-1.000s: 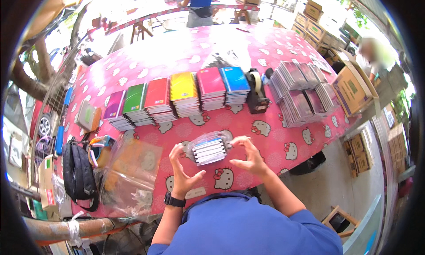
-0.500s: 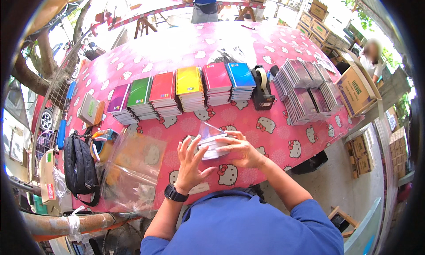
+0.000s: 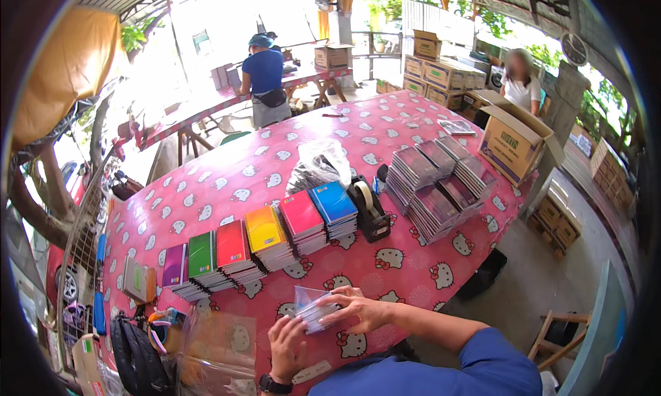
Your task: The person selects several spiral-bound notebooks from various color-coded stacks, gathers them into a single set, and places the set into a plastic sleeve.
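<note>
A small stack of notebooks (image 3: 315, 315) in a clear plastic sleeve lies on the pink patterned tablecloth (image 3: 372, 131) at the near side. My right hand (image 3: 361, 309) grips its right side from above, fingers bent over it. At the bundle's left edge, my left hand (image 3: 285, 348) has its fingers stretched out, the tips near or touching the plastic. Beyond stand piles of spiral notebooks: purple (image 3: 175, 265), green (image 3: 202, 253), red (image 3: 231, 243), yellow (image 3: 264, 229), pink (image 3: 301, 211) and blue (image 3: 333, 202). A black tape dispenser (image 3: 372, 220) is beside the blue pile.
Stacks of wrapped notebooks (image 3: 435, 207) stand right of the dispenser. Clear plastic bags (image 3: 217, 351) and a black backpack (image 3: 138, 355) lie at near left. An open cardboard box (image 3: 511, 145) is at the right edge. One person (image 3: 263, 72) works at another table; another (image 3: 521, 86) is behind the box.
The view has tilted up and shifted, so the table and hands appear lower. My left hand has drawn slightly back toward the bundle's edge; my right hand stays on it.
</note>
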A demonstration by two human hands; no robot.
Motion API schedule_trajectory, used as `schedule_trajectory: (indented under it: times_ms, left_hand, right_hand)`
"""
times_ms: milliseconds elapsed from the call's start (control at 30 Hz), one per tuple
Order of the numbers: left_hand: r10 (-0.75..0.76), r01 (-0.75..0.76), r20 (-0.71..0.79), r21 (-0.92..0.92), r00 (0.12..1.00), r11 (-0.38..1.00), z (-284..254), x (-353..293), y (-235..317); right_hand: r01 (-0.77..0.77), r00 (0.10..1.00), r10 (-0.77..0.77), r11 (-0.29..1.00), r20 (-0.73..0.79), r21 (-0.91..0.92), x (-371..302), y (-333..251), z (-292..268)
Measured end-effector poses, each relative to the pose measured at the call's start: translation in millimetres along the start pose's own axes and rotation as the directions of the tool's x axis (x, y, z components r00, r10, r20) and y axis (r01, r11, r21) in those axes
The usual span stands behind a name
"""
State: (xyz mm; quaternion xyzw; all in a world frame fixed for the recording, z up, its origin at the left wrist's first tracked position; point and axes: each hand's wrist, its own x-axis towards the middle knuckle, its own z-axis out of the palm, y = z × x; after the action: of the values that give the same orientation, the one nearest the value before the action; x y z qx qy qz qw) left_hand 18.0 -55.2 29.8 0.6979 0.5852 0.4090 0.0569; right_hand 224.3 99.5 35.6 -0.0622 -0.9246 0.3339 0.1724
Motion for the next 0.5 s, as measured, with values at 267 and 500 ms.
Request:
schedule_trajectory:
  times_ms: [267, 500]
  left_hand:
    - [0.104, -0.122, 0.078, 0.265, 0.991, 0.957, 6, 41, 39]
    - [0.087, -0.094, 0.05, 0.158, 0.995, 0.983, 1, 58, 49]
  right_hand:
    - [-0.012, 0.999, 0.013, 1.0, -0.034, 0.026, -5, 4, 6]
    - [-0.017, 1.0, 0.017, 0.996, -0.005, 0.086, 1, 6, 2]
